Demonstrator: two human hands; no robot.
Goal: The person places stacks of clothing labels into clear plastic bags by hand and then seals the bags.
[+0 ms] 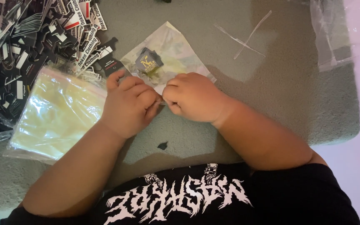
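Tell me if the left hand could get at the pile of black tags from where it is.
Probably yes: the left hand sits close below the pile of black tags, with only the stack of clear bags beside it.

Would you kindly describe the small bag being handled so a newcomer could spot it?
On the grey carpet, find the left hand and right hand meeting. They pinch the near edge of a small clear bag; unlike the larger yellowish bags nearby, it holds a dark square tag.
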